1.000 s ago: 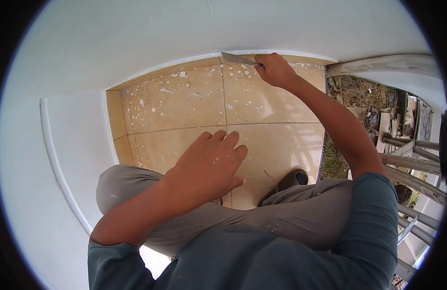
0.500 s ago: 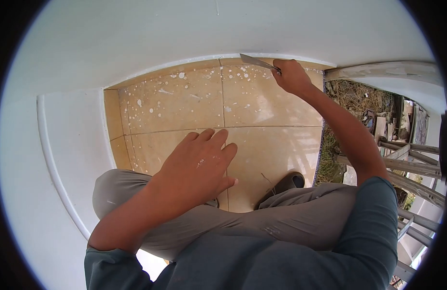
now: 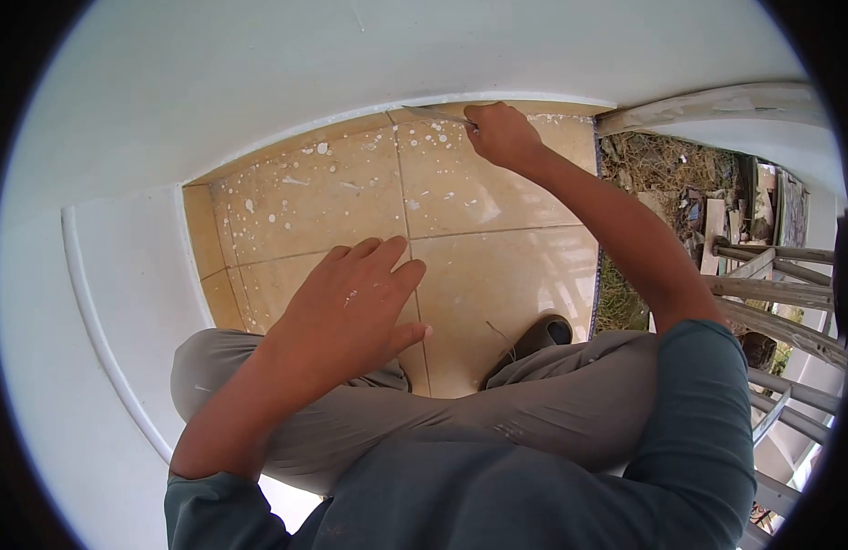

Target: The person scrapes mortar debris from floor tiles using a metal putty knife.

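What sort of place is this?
Likely a small porch or balcony: white-spotted beige floor tiles, a smooth white wall, and grassy brown ground just past the tiles' edge.

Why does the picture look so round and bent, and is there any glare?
Head view: dark corners and a skirting bowed into a curve, probably from a very wide lens; head view: pale, streaky glare on the right-hand floor tiles; head view: the left hand looks reasonably sharp.

No legible txt; no readable labels, brands, nos. or signs
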Demonstrator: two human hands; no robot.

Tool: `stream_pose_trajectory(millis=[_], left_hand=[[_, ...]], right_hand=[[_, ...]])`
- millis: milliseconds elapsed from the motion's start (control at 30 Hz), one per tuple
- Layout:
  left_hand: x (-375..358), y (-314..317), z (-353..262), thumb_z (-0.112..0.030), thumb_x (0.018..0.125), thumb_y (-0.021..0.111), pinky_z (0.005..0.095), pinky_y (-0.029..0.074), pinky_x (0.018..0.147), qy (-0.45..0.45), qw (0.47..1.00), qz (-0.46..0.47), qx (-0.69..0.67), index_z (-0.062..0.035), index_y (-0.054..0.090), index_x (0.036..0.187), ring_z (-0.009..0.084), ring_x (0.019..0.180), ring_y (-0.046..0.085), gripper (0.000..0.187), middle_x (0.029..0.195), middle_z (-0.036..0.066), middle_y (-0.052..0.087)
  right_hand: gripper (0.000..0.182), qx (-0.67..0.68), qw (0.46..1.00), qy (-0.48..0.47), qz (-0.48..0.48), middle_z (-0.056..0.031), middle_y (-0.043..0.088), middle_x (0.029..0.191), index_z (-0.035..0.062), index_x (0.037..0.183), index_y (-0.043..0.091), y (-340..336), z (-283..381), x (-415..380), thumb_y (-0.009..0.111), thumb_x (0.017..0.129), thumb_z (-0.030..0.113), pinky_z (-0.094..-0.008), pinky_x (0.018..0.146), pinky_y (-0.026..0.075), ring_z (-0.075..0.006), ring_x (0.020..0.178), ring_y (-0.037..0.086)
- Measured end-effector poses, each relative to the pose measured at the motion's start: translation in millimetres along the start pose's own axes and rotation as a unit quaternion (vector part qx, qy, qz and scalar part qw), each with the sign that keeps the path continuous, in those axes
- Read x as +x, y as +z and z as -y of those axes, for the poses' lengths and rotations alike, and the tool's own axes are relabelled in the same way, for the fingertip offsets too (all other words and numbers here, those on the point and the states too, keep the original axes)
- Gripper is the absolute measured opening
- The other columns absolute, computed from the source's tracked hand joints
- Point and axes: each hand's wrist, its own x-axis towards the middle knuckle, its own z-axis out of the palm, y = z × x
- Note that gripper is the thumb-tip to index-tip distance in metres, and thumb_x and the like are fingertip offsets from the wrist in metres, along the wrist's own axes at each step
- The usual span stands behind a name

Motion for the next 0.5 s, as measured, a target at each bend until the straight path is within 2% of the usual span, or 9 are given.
stream_pose_trajectory(millis=[100,267,300,400,433,500], left_hand=[[8,0,-1,-0.037,0.087,0.073,0.0451,0.04,0.109,-0.017,0.999,0.046,0.012,-0.0028,0.06,0.129,0.0368,0.132,0.05,0.055,0.143,0.021,0.052],[4,-4,-5,-0.035,0.086,0.073,0.045,0.04,0.109,-0.007,0.999,0.034,0.012,-0.002,0.06,0.129,0.0375,0.131,0.05,0.056,0.141,0.022,0.053],[5,-3,-9,-0.034,0.086,0.074,0.045,0.04,0.108,0.004,1.0,0.028,0.011,-0.0018,0.059,0.129,0.0376,0.13,0.05,0.056,0.141,0.022,0.053],[9,-1,-16,-0.034,0.086,0.074,0.0448,0.04,0.108,0.029,0.999,0.045,0.006,-0.0013,0.058,0.129,0.0373,0.131,0.05,0.056,0.139,0.021,0.054],[6,-2,-18,-0.034,0.086,0.073,0.0449,0.04,0.108,0.032,0.998,0.05,0.004,-0.0014,0.058,0.129,0.0373,0.131,0.05,0.056,0.138,0.021,0.054],[0,-9,-19,-0.035,0.086,0.073,0.045,0.04,0.107,0.04,0.998,0.051,0.002,-0.0014,0.058,0.128,0.0372,0.131,0.049,0.056,0.138,0.021,0.054]], right_hand=[[0.021,0.001,1.0,0.006,-0.023,-0.0221,0.069,0.086,0.0035,0.093,0.067,3,-7,-2,0.054,0.096,0.02,-0.051,0.079,0.056,-0.0396,0.087,0.069],[0.019,-0.002,1.0,0.02,-0.023,-0.0221,0.069,0.086,0.0027,0.095,0.065,5,-27,-3,0.054,0.095,0.019,-0.0516,0.078,0.056,-0.0404,0.086,0.069],[0.02,-0.017,1.0,-0.007,-0.025,-0.0228,0.069,0.087,0.0019,0.095,0.064,12,-22,-2,0.053,0.095,0.018,-0.0514,0.076,0.057,-0.0407,0.085,0.069],[0.018,0.0,1.0,0.006,-0.008,-0.0232,0.069,0.086,0.001,0.094,0.062,21,-2,0,0.054,0.094,0.017,-0.0514,0.073,0.057,-0.0423,0.082,0.069],[0.023,0.022,0.998,0.039,0.044,-0.0264,0.067,0.082,0.0026,0.112,0.061,15,-1,0,0.055,0.091,0.009,-0.0548,0.078,0.053,-0.0455,0.085,0.066],[0.041,0.061,0.991,0.023,0.116,-0.0289,0.067,0.09,0.0067,0.131,0.051,-9,-4,-19,0.051,0.09,0.004,-0.0541,0.081,0.052,-0.045,0.088,0.067]])
